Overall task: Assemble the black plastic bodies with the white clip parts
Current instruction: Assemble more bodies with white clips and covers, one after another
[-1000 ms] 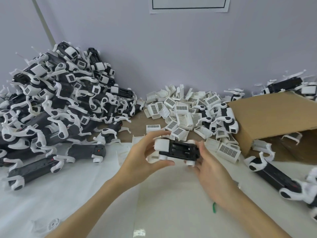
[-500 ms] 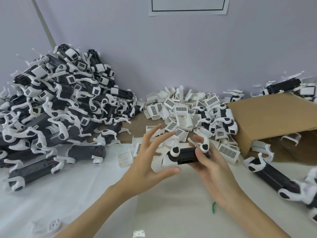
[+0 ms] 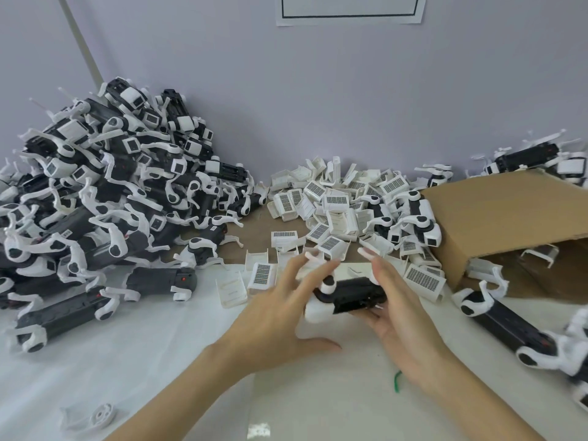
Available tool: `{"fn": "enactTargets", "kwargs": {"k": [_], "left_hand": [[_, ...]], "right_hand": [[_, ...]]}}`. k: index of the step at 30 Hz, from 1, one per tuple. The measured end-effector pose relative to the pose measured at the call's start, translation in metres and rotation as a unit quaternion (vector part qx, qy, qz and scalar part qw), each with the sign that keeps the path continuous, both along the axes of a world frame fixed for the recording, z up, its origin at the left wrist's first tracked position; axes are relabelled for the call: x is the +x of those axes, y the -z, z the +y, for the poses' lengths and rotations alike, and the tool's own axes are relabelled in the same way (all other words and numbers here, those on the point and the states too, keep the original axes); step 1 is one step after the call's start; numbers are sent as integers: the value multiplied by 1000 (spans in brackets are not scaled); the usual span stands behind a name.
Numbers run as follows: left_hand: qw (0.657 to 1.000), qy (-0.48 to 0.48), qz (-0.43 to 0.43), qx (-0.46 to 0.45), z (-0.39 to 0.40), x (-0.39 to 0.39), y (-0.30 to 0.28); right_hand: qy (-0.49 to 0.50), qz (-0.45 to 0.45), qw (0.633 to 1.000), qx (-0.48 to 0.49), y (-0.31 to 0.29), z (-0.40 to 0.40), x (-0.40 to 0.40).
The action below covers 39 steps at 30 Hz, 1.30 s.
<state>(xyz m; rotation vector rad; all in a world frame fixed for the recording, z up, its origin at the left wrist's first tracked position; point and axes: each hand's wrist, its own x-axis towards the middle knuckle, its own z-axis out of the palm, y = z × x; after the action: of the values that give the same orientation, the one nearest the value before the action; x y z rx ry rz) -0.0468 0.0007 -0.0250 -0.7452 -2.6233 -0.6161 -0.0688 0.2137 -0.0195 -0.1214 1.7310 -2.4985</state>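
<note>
Our white worktop (image 3: 159, 361) meets a lilac wall, a heap of assembled units (image 3: 105, 192) left, loose white clip parts (image 3: 334, 202) behind (beside a cardboard box (image 3: 509, 218)). Our right hand (image 3: 404, 319) grips the black body (image 3: 359, 294) centrally; our left hand (image 3: 280, 316) stays spread, fingertips touching it.

Assembled pile (image 3: 105, 198) left, cardboard box (image 3: 509, 224) right.
</note>
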Motion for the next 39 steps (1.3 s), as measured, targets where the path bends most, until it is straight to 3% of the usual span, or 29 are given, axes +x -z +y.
{"fn": "enactTargets", "kwargs": {"k": [1,3,6,10,14,19,24,28,32,36,39], "left_hand": [[996,-27,67,-55,-2,0,2],[984,-48,158,-66,-3,0,2],[979,-63,191,-18,-6,-2,4],[978,-48,58,195,-2,0,8],[931,-59,-45,357,3,1,0],[860,-63,-186,472,12,3,-5],[821,-46,-221,524,12,6,-12],[832,-34,-199,516,16,6,-14],[811,-58,-203,546,18,4,-12],[864,-47,-195,463,11,4,-4],[865,-45,-205,455,5,1,5]], "right_hand": [[-8,-13,1000,7,0,1,0],[-30,-30,999,31,-1,1,2],[-49,-35,996,59,1,0,4],[-75,36,994,70,9,-1,5],[-79,109,979,154,12,-4,8],[-52,124,975,178,15,-5,8],[-14,98,977,188,19,-5,5],[-37,73,981,174,21,-3,1],[-19,94,981,171,16,-2,1],[16,168,955,245,3,0,4],[-27,154,955,252,-4,-1,0]]}}
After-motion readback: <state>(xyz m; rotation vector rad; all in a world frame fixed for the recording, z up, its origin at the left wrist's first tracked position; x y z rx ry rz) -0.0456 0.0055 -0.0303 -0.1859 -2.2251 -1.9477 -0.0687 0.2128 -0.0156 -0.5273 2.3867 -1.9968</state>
